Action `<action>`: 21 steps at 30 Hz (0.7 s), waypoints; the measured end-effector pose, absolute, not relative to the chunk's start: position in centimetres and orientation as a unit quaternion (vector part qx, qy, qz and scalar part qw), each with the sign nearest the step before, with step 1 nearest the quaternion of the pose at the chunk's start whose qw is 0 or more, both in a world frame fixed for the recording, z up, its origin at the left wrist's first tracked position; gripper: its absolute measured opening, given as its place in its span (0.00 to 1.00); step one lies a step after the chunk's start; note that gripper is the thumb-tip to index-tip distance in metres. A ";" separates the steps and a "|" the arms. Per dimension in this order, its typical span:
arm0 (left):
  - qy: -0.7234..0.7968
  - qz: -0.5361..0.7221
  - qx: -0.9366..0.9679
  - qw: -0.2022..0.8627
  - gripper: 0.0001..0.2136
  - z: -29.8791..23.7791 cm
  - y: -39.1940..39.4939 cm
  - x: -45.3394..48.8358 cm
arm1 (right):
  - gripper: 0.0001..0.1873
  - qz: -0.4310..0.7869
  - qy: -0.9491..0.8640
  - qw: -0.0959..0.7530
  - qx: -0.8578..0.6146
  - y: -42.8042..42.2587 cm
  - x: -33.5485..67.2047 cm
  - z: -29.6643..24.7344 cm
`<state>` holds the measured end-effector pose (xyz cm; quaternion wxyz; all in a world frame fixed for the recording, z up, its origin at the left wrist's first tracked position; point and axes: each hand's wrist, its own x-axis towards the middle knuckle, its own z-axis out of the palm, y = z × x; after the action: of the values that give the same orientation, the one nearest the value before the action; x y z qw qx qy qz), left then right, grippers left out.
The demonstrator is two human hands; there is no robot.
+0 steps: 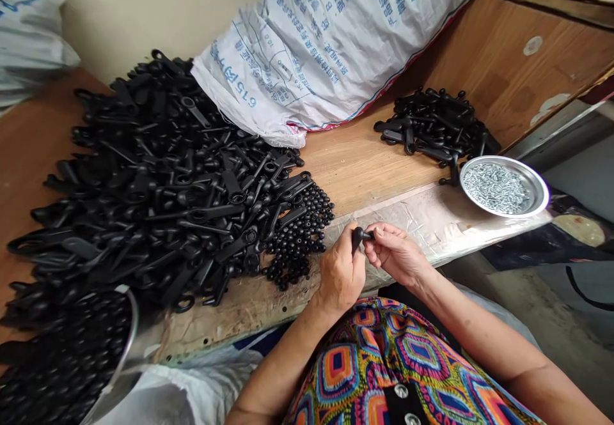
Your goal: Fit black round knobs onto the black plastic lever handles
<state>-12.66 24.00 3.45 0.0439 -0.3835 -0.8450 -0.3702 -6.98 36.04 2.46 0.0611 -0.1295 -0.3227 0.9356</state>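
Note:
My left hand (341,271) is closed around a black plastic crank handle (357,238), whose lower part is hidden in the palm. From the right, the thumb and fingertips of my right hand (397,254) pinch the small stem that sticks out sideways from the handle. Both hands are held together just above the table's front edge. Nearest on the left lies a spread of small black balls (302,233), beside a large heap of similar black handles (167,188).
A metal bowl of small silver pins (496,188) stands at the right edge, with a smaller pile of black handles (434,121) behind it. A printed white sack (326,48) leans across the back. At lower left, a metal-rimmed container (132,323) holds black balls.

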 end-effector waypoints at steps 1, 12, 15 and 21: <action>-0.845 -0.366 -0.387 0.054 0.17 3.3 24.0 -12.7 | 0.09 0.934 -0.324 0.058 -0.136 36.1 -7.1 2.5; -0.880 -0.239 -0.391 0.124 0.21 1.9 24.5 -13.0 | 0.08 0.925 -0.332 0.080 -0.168 36.1 -7.6 2.3; -0.879 -0.205 -0.406 0.142 0.20 1.6 24.5 -13.0 | 0.09 0.923 -0.327 0.087 -0.183 36.1 -7.5 1.9; -0.889 -0.153 -0.421 0.098 0.20 1.7 25.0 -13.3 | 0.12 0.915 -0.332 0.081 -0.214 36.5 -7.4 1.1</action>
<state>-13.29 25.00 1.67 0.0980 -0.4210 -0.8887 -0.1531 -7.43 36.52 1.09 0.0809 -0.2138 -0.3324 0.9150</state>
